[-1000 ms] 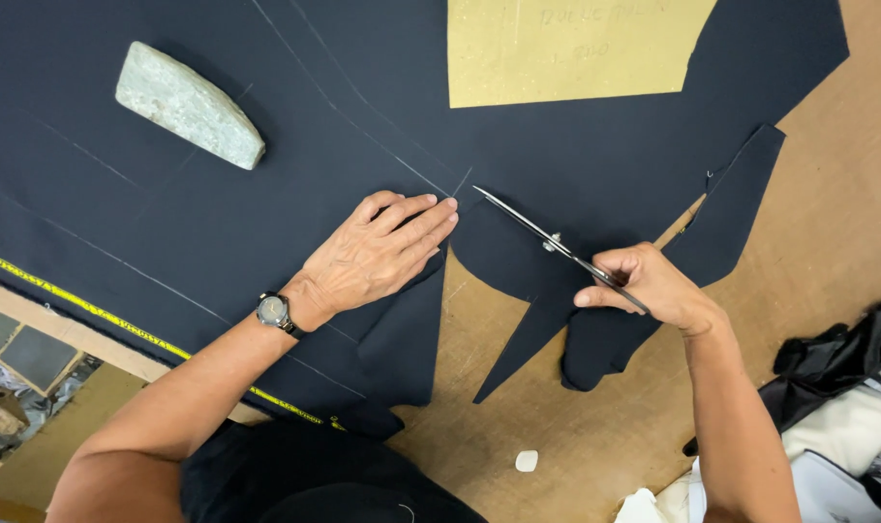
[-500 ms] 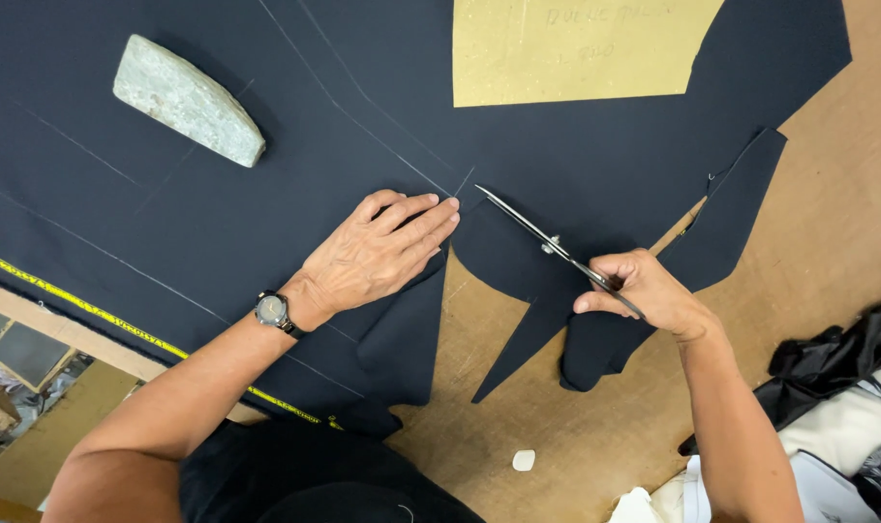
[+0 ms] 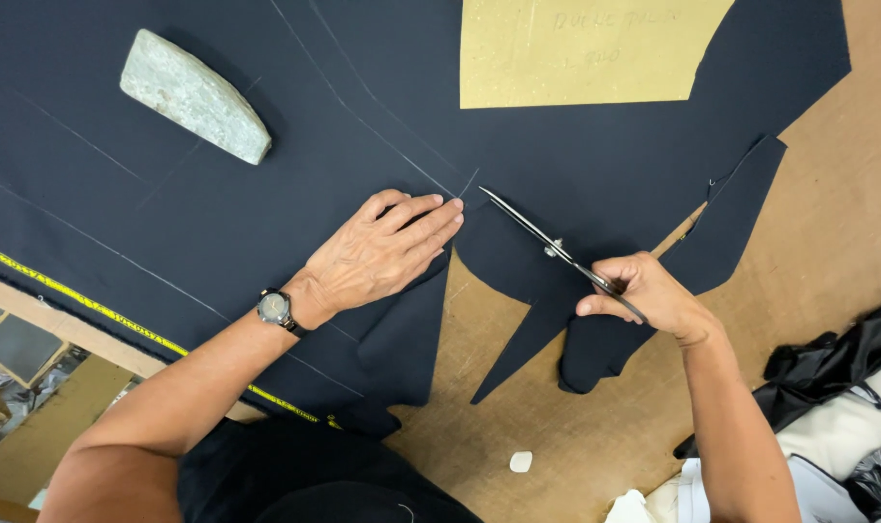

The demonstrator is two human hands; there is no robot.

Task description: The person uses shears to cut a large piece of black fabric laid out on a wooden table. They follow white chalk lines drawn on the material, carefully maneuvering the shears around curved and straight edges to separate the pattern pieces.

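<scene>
A large sheet of dark navy cloth (image 3: pixel 266 174) with white chalk lines lies spread over a brown table (image 3: pixel 828 223). My left hand (image 3: pixel 382 254), with a wristwatch on that arm, presses flat on the cloth beside the cut edge, fingers together pointing right. My right hand (image 3: pixel 649 295) grips a pair of metal scissors (image 3: pixel 547 242); the blades point up-left, their tip just right of my left fingertips at the end of a chalk line. Cut flaps of the cloth (image 3: pixel 595 329) lie below the blades.
A grey stone (image 3: pixel 194 94) weighs the cloth down at upper left. A tan paper pattern piece (image 3: pixel 576 53) lies at the top. A yellow tape measure (image 3: pixel 102 315) runs along the table's near edge. A white chalk piece (image 3: pixel 521 462) lies below. Dark cloth and bags (image 3: pixel 837 387) sit lower right.
The scissors and my right hand have barely shifted; my left hand stays pressed on the cloth.
</scene>
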